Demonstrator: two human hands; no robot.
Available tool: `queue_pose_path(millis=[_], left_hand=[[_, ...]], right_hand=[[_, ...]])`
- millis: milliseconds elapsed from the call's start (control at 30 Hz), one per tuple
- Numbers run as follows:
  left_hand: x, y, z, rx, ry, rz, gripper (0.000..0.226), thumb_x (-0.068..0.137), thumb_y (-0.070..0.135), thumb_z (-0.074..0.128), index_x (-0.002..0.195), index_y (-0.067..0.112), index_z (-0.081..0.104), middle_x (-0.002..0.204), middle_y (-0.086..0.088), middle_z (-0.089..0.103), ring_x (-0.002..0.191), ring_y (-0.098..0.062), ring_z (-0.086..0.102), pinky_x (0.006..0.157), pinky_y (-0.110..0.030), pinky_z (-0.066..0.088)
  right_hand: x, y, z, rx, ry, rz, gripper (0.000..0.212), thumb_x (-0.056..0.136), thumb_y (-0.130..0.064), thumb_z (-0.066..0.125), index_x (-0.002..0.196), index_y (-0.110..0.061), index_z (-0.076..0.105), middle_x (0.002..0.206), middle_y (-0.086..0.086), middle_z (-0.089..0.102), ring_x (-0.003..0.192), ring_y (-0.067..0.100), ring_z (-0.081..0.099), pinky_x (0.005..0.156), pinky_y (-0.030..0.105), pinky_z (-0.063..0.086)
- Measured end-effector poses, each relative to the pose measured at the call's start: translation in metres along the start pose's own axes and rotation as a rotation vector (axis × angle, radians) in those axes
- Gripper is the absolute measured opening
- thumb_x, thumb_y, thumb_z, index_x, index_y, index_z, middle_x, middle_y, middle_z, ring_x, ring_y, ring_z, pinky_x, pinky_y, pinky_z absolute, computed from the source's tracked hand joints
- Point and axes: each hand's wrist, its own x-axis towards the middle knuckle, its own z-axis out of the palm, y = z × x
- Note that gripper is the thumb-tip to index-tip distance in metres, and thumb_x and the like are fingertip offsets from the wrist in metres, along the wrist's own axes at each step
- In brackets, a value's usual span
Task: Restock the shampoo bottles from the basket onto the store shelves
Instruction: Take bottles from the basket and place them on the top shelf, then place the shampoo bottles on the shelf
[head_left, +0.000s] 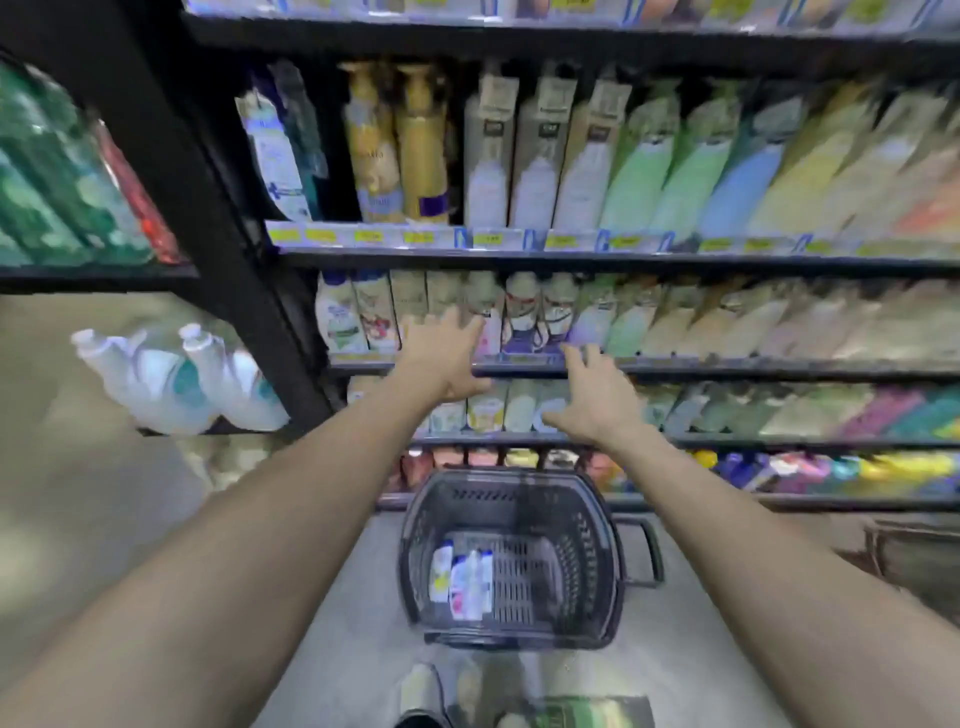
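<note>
1. Down on the grey floor (353, 623), before the person's feet, stands a dark plastic shopping basket with slotted walls (587, 540). On its bottom, in the left half, lie a few white shampoo bottles with blue and pink labels (462, 577), flat and side by side.
2. Their long axis runs from the person toward the shelves. The blur does not let me tell which end carries the cap.
3. Both hands are well apart from them, up at the black metal store shelves (727, 370). The left hand (447, 358) has straight, spread fingers in front of a row of pale standing bottles (524, 312) on the middle shelf; whether it touches them I cannot tell. The right hand (587, 402) is near it, a little lower, with fingers also spread over the shelf edge. Neither hand holds anything.
4. My judgement: the shampoo bottles lie almost straight below the left hand, on the left side of the basket, so the left hand is the nearer one. It would have to come down and back, and take one bottle across its width, with the fingers crossing the long axis.
</note>
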Motion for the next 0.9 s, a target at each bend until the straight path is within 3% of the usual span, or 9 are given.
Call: queue_pose_path(millis=[233, 367, 467, 600, 800, 900], left_hand=[[-0.004, -0.004, 0.123, -0.035, -0.241, 0.054, 0.083, 0.084, 0.065, 0.059, 0.147, 0.020, 0.027, 0.139, -0.015, 0.039, 0.117, -0.037, 0.050, 0.080, -0.044, 0.052], [-0.017, 0.000, 0.198, -0.076, -0.401, 0.067, 0.083, 0.086, 0.063, 0.057, 0.149, 0.019, 0.025, 0.147, -0.013, 0.032, 0.129, -0.036, 0.041, 0.097, -0.047, 0.045], [-0.031, 0.002, 0.263, -0.087, -0.509, 0.047, 0.083, 0.088, 0.061, 0.055, 0.150, 0.018, 0.022, 0.150, -0.012, 0.029, 0.133, -0.035, 0.038, 0.099, -0.047, 0.041], [-0.043, 0.011, 0.357, -0.102, -0.626, 0.031, 0.087, 0.087, 0.060, 0.055, 0.153, 0.019, 0.017, 0.160, -0.014, 0.019, 0.142, -0.036, 0.031, 0.107, -0.047, 0.036], [-0.014, 0.034, 0.516, -0.138, -0.749, 0.006, 0.073, 0.088, 0.055, 0.055, 0.146, 0.018, 0.028, 0.143, -0.013, 0.039, 0.123, -0.036, 0.052, 0.092, -0.043, 0.048], [0.005, 0.048, 0.598, -0.187, -0.841, -0.083, 0.068, 0.092, 0.053, 0.053, 0.145, 0.016, 0.030, 0.140, -0.013, 0.043, 0.123, -0.035, 0.052, 0.093, -0.043, 0.049]], right_hand=[[-0.028, 0.010, 0.113, 0.065, -0.235, 0.139, 0.093, 0.075, -0.050, 0.071, 0.148, -0.017, 0.024, 0.144, 0.011, 0.034, 0.131, 0.032, 0.037, 0.102, 0.046, 0.042], [-0.038, 0.013, 0.177, 0.185, -0.329, 0.214, 0.087, 0.077, -0.042, 0.072, 0.147, -0.015, 0.027, 0.144, 0.010, 0.035, 0.129, 0.032, 0.040, 0.100, 0.045, 0.043], [-0.049, 0.017, 0.237, 0.256, -0.409, 0.278, 0.082, 0.078, -0.040, 0.072, 0.145, -0.016, 0.030, 0.143, 0.009, 0.037, 0.127, 0.030, 0.043, 0.097, 0.042, 0.047], [-0.063, 0.026, 0.331, 0.345, -0.540, 0.333, 0.081, 0.081, -0.038, 0.067, 0.147, -0.013, 0.026, 0.143, 0.009, 0.037, 0.130, 0.029, 0.042, 0.104, 0.040, 0.042], [-0.039, 0.059, 0.491, 0.464, -0.651, 0.406, 0.067, 0.081, -0.030, 0.066, 0.138, -0.009, 0.037, 0.138, 0.009, 0.040, 0.131, 0.030, 0.041, 0.103, 0.041, 0.041], [-0.013, 0.076, 0.564, 0.569, -0.646, 0.438, 0.050, 0.081, -0.019, 0.066, 0.128, -0.010, 0.049, 0.119, 0.003, 0.054, 0.113, 0.022, 0.053, 0.089, 0.030, 0.045]])
